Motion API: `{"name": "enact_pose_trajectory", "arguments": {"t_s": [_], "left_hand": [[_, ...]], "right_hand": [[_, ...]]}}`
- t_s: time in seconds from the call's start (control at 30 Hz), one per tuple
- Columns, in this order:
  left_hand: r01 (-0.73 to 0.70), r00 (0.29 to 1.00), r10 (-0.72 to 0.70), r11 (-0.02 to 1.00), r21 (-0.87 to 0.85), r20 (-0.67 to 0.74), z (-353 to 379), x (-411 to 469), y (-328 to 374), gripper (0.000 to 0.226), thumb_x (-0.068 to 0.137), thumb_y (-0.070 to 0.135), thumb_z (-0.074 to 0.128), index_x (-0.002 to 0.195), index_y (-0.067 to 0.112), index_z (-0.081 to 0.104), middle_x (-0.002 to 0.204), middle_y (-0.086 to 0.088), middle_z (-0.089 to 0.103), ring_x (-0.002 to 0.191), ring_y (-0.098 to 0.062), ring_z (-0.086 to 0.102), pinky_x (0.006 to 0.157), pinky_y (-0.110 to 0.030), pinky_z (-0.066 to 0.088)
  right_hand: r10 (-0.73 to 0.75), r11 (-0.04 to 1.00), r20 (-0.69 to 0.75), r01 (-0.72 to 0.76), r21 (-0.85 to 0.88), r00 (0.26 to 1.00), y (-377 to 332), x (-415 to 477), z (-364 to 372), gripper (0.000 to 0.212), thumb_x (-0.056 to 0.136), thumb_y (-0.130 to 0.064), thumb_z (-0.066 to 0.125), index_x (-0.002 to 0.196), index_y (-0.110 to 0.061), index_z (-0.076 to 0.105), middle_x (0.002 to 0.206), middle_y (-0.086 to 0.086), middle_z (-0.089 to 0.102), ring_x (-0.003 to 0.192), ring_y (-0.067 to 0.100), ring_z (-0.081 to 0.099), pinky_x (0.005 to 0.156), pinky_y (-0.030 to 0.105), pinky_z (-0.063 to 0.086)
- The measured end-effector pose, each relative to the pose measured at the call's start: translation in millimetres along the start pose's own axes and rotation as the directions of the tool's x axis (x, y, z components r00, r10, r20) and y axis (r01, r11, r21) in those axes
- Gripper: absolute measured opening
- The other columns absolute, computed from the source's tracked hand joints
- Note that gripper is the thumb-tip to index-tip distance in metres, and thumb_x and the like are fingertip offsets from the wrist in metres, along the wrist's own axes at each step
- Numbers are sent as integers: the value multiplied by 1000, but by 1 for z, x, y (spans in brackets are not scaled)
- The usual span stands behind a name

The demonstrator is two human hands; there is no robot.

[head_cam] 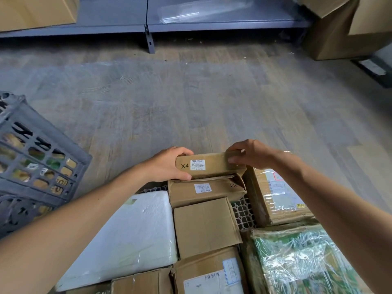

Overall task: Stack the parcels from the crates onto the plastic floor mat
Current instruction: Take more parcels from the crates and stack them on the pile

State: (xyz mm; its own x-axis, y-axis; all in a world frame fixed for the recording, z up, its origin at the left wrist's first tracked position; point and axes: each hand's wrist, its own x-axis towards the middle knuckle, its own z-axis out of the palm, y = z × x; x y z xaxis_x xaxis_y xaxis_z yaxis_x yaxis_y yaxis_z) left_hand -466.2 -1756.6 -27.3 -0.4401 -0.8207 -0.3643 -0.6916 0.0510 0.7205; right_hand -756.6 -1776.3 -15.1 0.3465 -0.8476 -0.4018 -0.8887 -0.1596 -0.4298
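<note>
The small brown cardboard parcel marked X4 (pixel 210 165) sat atop a like parcel (pixel 203 193) on the white lattice plastic mat (pixel 244 211). Your left hand (pixel 167 164) gripped its left end; your right hand (pixel 248 152) pinched its right edge. A grey slatted plastic crate (pixel 31 158) stood well left.

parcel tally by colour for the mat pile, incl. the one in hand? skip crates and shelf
Brown boxes: 6, counting the held X4 box
White parcel: 1
Green film-wrapped parcel: 1
Total: 8
</note>
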Motion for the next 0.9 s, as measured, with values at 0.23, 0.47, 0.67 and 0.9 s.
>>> {"name": "enact_pose_trajectory", "arguments": {"t_s": [0.23,0.47,0.67,0.9], "left_hand": [[11,999,-12,999,44,37,-11,-6,-6,68,73,34,86,132,37,52,124,15,52,113,-3,54,97,-29,50],[60,996,-58,998,-20,70,-10,-8,-14,61,75,37,85,128,36,57,119,14,61,107,-2,60,96,-29,52],[94,990,-93,996,-10,110,-9,-9,-15,62,76,41,84,130,35,54,117,18,64,105,2,61,97,-32,53],[110,993,-108,993,-37,54,-7,-8,-15,67,70,59,81,128,37,56,116,16,65,105,-3,62,96,-37,53]], "right_hand": [[-41,999,13,40,33,999,-7,7,3,31,97,-27,59,127,-24,62,111,-3,64,89,14,59,73,26,48],[-52,998,20,51,35,998,-12,11,8,30,99,-27,55,128,-20,61,117,-1,63,97,18,60,72,23,49],[-30,998,-9,30,47,1000,-11,9,12,38,98,-33,56,134,-20,55,129,3,60,106,20,59,85,31,53],[41,992,-66,-33,118,997,-12,4,13,55,95,-52,54,138,-18,50,129,8,60,108,25,60,88,36,54]]}}
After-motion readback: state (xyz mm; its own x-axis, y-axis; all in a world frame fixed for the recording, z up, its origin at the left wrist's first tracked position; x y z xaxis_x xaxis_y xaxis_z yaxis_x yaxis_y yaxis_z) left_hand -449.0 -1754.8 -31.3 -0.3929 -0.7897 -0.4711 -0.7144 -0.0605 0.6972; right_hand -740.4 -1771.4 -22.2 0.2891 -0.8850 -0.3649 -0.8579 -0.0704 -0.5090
